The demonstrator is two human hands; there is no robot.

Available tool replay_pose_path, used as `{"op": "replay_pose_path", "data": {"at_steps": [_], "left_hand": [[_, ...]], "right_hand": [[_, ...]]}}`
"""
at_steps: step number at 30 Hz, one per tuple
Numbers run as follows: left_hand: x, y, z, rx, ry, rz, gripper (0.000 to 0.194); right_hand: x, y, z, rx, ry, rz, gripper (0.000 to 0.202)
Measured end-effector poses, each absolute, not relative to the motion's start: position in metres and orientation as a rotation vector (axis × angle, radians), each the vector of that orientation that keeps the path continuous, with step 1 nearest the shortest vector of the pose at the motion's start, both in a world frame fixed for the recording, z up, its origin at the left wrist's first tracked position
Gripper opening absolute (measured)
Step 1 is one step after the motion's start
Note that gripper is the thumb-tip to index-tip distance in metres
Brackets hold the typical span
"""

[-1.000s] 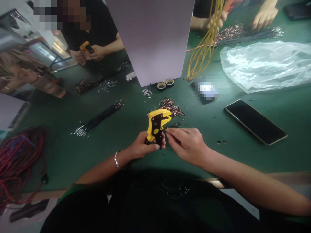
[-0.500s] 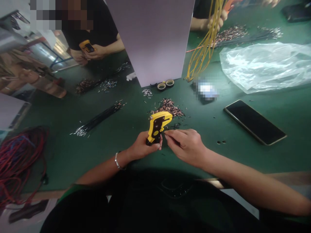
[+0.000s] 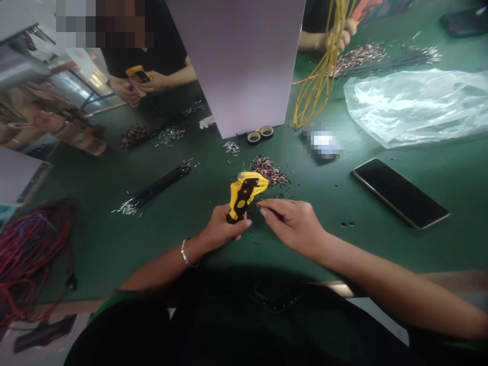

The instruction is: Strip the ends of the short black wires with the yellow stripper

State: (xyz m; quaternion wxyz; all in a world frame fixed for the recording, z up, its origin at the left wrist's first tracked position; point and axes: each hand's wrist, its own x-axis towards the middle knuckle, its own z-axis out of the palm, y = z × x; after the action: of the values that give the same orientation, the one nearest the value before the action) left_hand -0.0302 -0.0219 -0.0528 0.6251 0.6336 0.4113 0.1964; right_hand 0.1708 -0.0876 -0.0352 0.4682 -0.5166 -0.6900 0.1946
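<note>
Tool [image 3: 247, 189] upright in left hand [image 3: 221, 229], right hand [image 3: 295, 223] pinching beside it

The left fingers are wrapped closed round the handle of the yellow-and-black tool, raised over the green desk [image 3: 381, 249] near a pile of copper-coloured clippings [image 3: 271, 171]. Just beside it, the right thumb and forefinger close on a thin dark piece [image 3: 259, 205], too small to identify. Black wires [image 3: 156, 188] lie leftward; a phone [image 3: 400, 193] rests rightward.
</note>
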Motion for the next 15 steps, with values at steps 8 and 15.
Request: {"op": "replay_pose_path", "data": {"at_steps": [8, 15], "left_hand": [[-0.028, -0.015, -0.049, 1.075, 0.716, 0.491, 0.024], [-0.035, -0.006, -0.046, 0.998, 0.452, 0.325, 0.030]], "right_hand": [[0.183, -0.078, -0.032, -1.362, -1.332, 0.953, 0.028], [0.201, -0.067, -0.031, -1.232, -1.066, 1.225, 0.028]]}}
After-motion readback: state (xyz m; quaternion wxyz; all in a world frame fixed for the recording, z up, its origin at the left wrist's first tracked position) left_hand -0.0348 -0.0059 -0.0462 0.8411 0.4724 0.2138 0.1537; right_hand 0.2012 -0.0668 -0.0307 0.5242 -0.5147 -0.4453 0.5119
